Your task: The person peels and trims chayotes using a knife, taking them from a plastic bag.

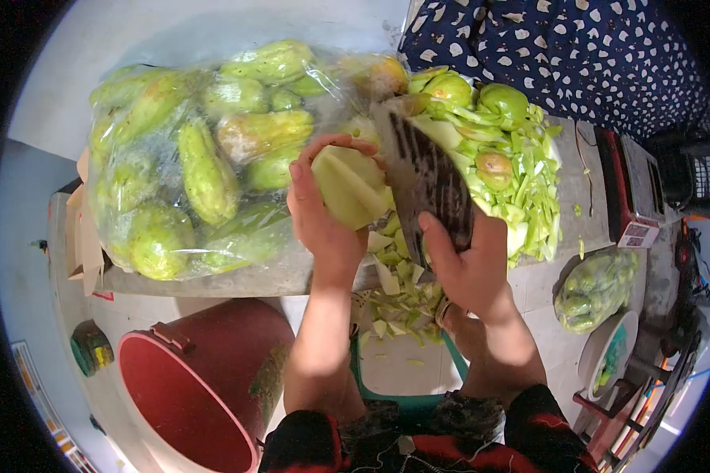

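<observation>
In my left hand [331, 229] rests a peeled pale green fruit [349, 188], its flat-cut faces turned up and my fingers curled round its far side. My right hand [469, 264] grips a broad dark blade [427, 177], streaked with wet residue, just right of the fruit. Whether blade and fruit touch is hard to tell. Behind my left hand a clear plastic bag [244, 177] holds several unpeeled green fruits. Beyond the blade, green peelings [521, 185] lie heaped, with several whole or part-peeled fruits among them. The blade's handle is hidden in my right hand.
A red bucket [213, 378] lies tilted at the lower left. More peelings [402, 307] lie below the table edge [292, 282]. Another bag of green fruit [596, 288] and a white basin [611, 355] are at the right. A patterned dark blue cloth [560, 55] hangs behind.
</observation>
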A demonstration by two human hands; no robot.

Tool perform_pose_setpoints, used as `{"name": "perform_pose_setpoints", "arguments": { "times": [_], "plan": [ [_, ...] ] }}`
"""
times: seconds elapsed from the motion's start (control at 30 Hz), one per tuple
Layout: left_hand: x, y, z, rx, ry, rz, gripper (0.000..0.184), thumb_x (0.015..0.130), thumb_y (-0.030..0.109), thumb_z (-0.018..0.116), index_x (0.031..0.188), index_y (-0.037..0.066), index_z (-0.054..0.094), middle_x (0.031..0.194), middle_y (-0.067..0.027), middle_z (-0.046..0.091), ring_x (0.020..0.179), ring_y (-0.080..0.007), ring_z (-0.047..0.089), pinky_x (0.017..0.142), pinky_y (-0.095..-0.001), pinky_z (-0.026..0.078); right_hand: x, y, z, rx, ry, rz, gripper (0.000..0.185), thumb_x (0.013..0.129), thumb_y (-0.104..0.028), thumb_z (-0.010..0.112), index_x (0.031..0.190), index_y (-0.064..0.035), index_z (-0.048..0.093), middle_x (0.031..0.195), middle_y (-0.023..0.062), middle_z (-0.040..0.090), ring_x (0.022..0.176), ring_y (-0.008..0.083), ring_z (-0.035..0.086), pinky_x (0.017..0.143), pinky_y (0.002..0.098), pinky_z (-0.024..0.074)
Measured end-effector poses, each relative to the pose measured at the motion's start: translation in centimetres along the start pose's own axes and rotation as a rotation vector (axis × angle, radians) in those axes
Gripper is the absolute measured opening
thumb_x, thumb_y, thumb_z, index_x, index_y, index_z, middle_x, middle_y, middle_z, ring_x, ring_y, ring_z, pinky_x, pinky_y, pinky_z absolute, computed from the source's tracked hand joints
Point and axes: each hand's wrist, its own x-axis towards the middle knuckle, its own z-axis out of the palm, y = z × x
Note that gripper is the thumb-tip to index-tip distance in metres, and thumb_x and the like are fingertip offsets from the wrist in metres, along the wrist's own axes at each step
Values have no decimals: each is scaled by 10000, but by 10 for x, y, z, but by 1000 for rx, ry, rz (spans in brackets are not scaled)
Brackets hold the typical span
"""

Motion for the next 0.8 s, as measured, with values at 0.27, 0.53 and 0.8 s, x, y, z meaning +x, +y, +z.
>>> {"name": "perform_pose_setpoints", "arguments": {
  "times": [0.27, 0.53, 0.8],
  "plan": [
    [8, -8, -11, -96, 98, 124, 578, 977, 537, 376, 1135, -6, 497, 995, -182, 591, 878, -322, 628, 745, -466, 550, -24, -19, 18, -365, -224, -388, 181, 748, -109, 608, 909, -57, 545, 743, 133, 539, 652, 319, 616, 520, 417, 498],
    [5, 1, -5, 43, 147, 315, 566, 989, 527, 344, 1128, 1, 499, 1001, -196, 582, 890, -337, 616, 754, -487, 541, -24, -12, 30, -434, -188, -394, 178, 745, -105, 607, 900, -64, 530, 727, 83, 510, 621, 254, 604, 490, 369, 499],
    [-2, -3, 5, 95, 44, 336, 534, 1014, 493, 304, 1121, -3, 472, 985, -183, 570, 846, -267, 599, 749, -401, 513, -24, -9, 30, -472, -133, -403, 194, 744, -116, 617, 909, -63, 530, 733, 64, 519, 608, 236, 600, 483, 354, 504]
  ]
}}
